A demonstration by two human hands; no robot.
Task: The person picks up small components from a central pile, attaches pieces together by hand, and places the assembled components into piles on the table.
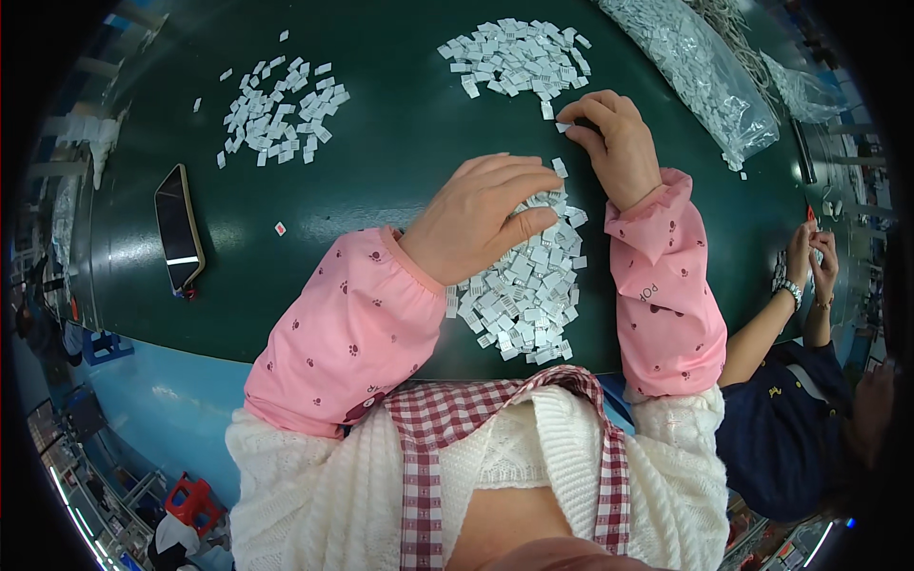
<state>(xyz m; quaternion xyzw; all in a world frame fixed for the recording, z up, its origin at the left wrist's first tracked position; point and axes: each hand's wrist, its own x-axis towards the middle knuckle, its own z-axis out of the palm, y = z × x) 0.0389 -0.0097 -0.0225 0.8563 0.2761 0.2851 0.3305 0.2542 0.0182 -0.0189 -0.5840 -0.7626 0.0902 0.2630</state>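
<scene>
My left hand (481, 219) lies palm down on a heap of small white tags (524, 295) near the front of the dark green table (400, 143), fingers together and spread over the tags. Farther back, my right hand (614, 138) pinches a single white tag (564, 127) between thumb and fingertips, just below a second pile of white tags (519, 55). Both forearms wear pink sleeve covers.
A third, looser pile of tags (281, 107) lies at the far left. A phone (178, 228) rests by the left edge, with a small red-marked tag (280, 228) near it. Clear bags of tags (700, 67) sit at the far right. Another person's hands (809, 262) work at the right.
</scene>
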